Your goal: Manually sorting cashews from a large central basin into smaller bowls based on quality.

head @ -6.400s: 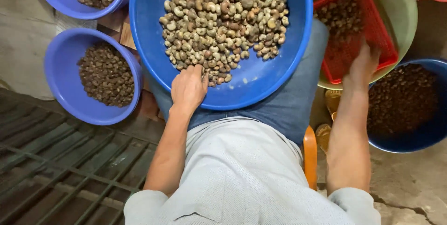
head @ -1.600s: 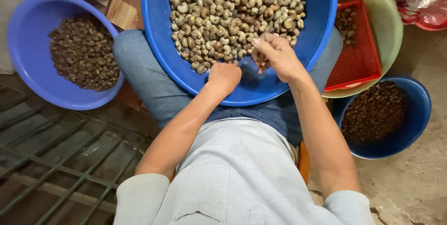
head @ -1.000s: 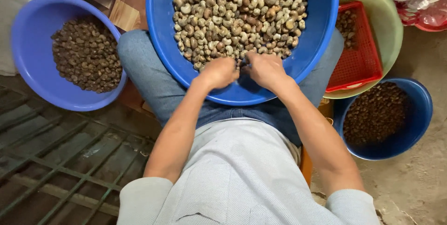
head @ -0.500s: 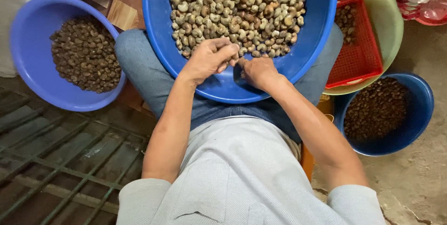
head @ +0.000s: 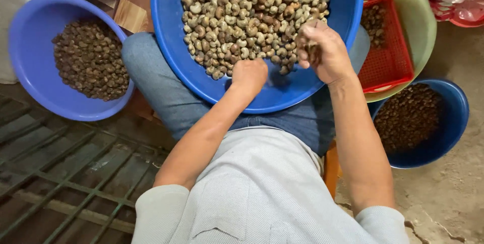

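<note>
Hands now apart — right hand (head: 325, 52) lifted, clutching nuts (head: 308, 48); left hand (head: 248, 75) fisted in basin (head: 174, 47).

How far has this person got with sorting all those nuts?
Some looks done: dark pieces fill the left basin, the right basin and part of the red basket. In hand: the right hand holds a few nuts, and the left hand rests closed at the pile's edge. Left: the big basin on the lap is heaped with pale nuts.
</note>
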